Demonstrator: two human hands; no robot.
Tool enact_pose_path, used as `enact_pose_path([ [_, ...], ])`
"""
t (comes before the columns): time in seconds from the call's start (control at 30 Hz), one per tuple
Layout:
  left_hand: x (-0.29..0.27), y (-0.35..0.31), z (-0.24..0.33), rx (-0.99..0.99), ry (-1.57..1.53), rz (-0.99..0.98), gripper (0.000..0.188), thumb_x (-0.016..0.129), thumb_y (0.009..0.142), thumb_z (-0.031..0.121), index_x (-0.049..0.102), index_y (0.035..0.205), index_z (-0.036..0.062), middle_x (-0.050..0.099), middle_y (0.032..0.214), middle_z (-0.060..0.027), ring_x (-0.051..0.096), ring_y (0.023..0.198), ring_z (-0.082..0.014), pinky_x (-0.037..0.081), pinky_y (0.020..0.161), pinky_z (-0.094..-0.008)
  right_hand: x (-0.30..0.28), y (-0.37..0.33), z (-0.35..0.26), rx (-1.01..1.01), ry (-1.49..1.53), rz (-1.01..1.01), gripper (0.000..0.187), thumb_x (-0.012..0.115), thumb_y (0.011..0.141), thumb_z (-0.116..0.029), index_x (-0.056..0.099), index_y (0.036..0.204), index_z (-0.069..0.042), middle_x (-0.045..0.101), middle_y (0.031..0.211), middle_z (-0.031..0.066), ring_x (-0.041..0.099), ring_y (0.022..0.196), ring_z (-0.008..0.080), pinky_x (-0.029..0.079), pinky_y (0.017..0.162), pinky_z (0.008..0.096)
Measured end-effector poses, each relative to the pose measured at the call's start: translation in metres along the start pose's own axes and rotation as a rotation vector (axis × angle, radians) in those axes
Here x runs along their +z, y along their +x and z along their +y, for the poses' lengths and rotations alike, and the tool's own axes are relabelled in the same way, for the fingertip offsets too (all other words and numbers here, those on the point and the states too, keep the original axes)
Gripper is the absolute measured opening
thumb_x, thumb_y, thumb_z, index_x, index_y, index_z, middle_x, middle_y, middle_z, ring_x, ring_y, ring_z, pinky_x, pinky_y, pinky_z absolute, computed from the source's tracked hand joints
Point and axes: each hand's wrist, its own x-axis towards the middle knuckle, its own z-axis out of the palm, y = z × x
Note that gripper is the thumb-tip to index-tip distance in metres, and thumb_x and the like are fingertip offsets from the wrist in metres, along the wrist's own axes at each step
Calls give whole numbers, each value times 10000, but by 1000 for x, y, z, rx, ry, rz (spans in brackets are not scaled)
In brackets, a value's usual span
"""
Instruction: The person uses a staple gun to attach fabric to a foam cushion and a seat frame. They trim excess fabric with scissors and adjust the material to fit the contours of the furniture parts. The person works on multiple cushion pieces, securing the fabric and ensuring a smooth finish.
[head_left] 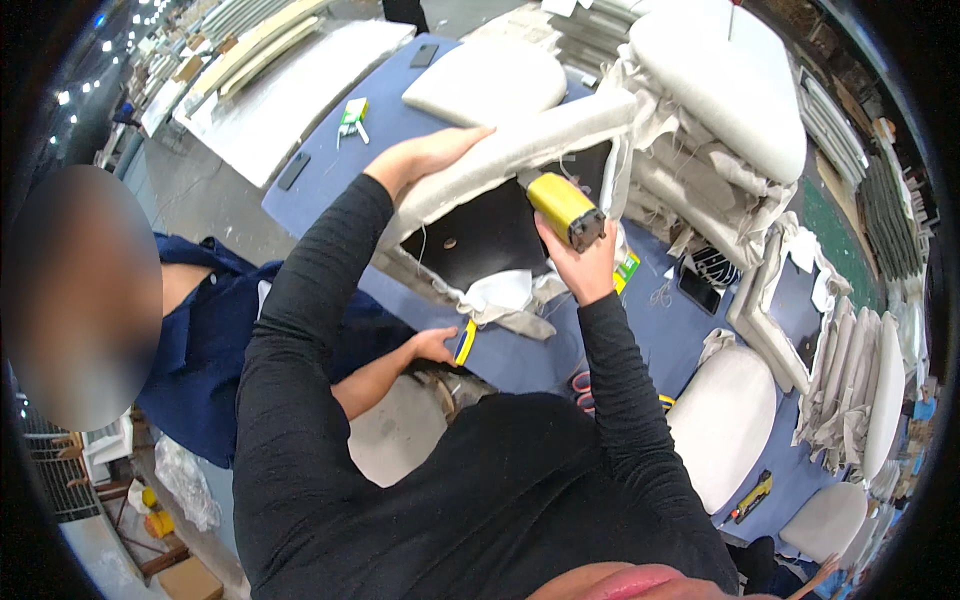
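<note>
A seat cushion (520, 145) in pale fabric is tilted up on the blue table, its dark underside board (480, 235) facing me. My left hand (430, 158) is closed over the cushion's upper left edge, fingertips partly hidden behind it. In my right hand (583, 265) is a yellow staple gun (562, 207), its nose against or close to the inner edge of the fabric; contact is unclear. Loose fabric (500, 292) and threads hang along the cushion's lower edge. At left, another person's hand (437, 345) holds a yellow-handled tool (466, 343) just below the cushion.
Stacked cushions and covers (720, 90) rise at the right back. A phone (698, 290), an oval pad (725, 425) and another yellow tool (752, 497) lie to the right. A white pad (490, 80) and a green box (353, 112) are farther back. The co-worker stands close at left.
</note>
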Motion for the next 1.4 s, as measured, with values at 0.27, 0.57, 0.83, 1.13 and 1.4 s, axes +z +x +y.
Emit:
enact_pose_path([
  [0.27,14,-5,-9,52,208,130,796,436,1124,688,640,1531,34,712,1423,-174,672,1227,-205,507,1083,-348,22,-19,0,-5,154,9,532,817,869,-56,694,1387,-49,784,1253,183,785,1156,340,596,975,379],
  [0.57,-7,13,-14,-113,7,80,609,545,1120,576,689,1459,91,769,1281,-85,749,1027,-141,614,857,-315,44,-15,-15,9,239,-97,683,821,776,-34,667,1441,-66,783,1240,210,794,1106,367,608,954,383],
  [0.83,-3,10,-6,-52,106,135,616,529,1138,541,645,1521,72,726,1393,-91,703,1175,-155,558,1002,-318,48,-12,-15,25,228,-90,756,772,707,23,655,1449,-63,779,1212,230,781,1103,397,605,950,397],
  [1.13,9,2,-13,396,482,212,609,380,1194,490,432,1698,153,502,1686,-166,535,1484,-282,365,1261,-375,47,-10,-13,-5,226,-71,755,782,696,21,656,1437,-50,773,1228,229,767,1120,413,604,961,403],
  [1.4,27,-18,-10,557,672,297,569,376,1190,485,377,1719,277,524,1659,-184,573,1462,-382,409,1247,-471,47,-14,-17,-6,208,-63,733,787,699,15,661,1417,-57,773,1209,225,762,1104,416,611,950,406],
])
